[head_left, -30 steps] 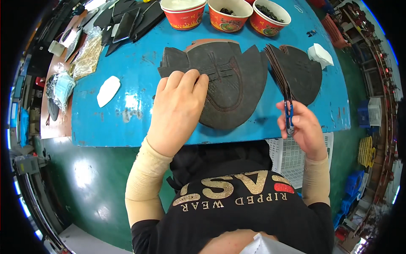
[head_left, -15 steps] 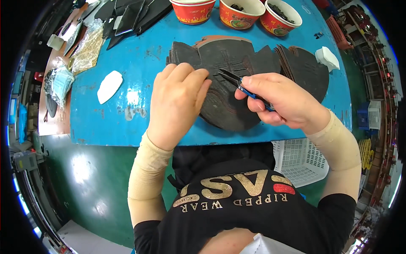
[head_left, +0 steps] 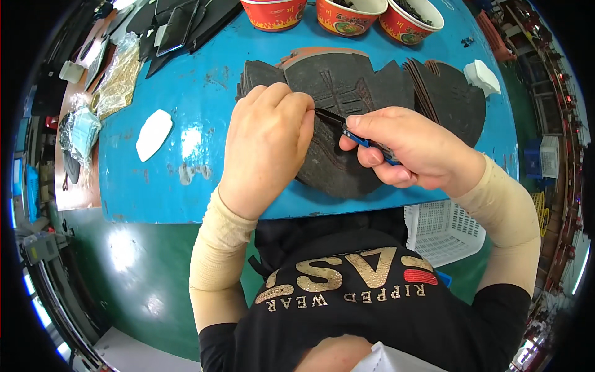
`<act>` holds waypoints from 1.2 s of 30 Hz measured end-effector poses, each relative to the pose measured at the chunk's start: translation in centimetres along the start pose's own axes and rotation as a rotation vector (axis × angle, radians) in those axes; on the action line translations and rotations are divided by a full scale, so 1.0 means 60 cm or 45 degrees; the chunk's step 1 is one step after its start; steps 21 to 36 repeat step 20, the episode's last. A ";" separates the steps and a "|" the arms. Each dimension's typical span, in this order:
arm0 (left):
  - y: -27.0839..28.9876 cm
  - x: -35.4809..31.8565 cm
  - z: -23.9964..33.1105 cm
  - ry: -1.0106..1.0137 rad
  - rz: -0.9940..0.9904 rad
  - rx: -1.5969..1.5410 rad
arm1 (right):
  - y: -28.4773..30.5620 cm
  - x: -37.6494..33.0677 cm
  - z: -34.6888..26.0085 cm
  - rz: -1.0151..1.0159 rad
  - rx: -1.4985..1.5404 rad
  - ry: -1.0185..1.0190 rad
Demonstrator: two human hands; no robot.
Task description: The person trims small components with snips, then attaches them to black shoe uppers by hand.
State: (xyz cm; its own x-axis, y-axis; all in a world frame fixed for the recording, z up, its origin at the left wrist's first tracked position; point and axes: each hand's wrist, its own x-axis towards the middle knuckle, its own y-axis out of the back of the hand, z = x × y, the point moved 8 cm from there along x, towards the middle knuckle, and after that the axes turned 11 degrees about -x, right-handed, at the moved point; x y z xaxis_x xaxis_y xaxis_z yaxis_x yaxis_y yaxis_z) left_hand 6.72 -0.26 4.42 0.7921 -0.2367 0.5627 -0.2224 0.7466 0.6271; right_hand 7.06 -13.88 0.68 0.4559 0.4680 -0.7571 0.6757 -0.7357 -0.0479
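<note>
My right hand [head_left: 418, 146] is closed around small blue-handled thread snips [head_left: 356, 137], their dark blades aimed left at my left fingertips. My left hand [head_left: 266, 139] is closed in a pinch, back of the hand up; whatever its fingertips hold is hidden. Both hands are over a pile of black cut pieces [head_left: 344, 80], flat and curved, with slits and stitched lines on the top one. Brown edges show at the pile's far side. To its right lies a second fanned pile of black pieces [head_left: 458, 105].
Three red paper bowls [head_left: 273, 15] stand along the far side of the blue table [head_left: 204, 111], two with dark scraps inside. A white flat piece [head_left: 154, 135] lies at left, a white block [head_left: 482, 77] at right. A white plastic basket [head_left: 443, 232] sits below the table's front edge.
The snips have moved slightly left, so their tips now meet my left fingertips. My left hand has shifted a little to the right, still pinched.
</note>
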 end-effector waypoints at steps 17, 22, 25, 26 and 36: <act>0.000 -0.003 -0.007 -0.010 0.013 -0.076 | -0.018 0.009 0.013 0.032 0.096 -0.047; -0.002 -0.001 -0.013 0.000 -0.005 -0.114 | -0.013 0.009 0.016 0.045 0.239 -0.173; -0.002 -0.001 -0.013 0.000 -0.005 -0.114 | -0.013 0.009 0.016 0.045 0.239 -0.173; -0.002 -0.001 -0.013 0.000 -0.005 -0.114 | -0.013 0.009 0.016 0.045 0.239 -0.173; -0.002 -0.001 -0.013 0.000 -0.005 -0.114 | -0.013 0.009 0.016 0.045 0.239 -0.173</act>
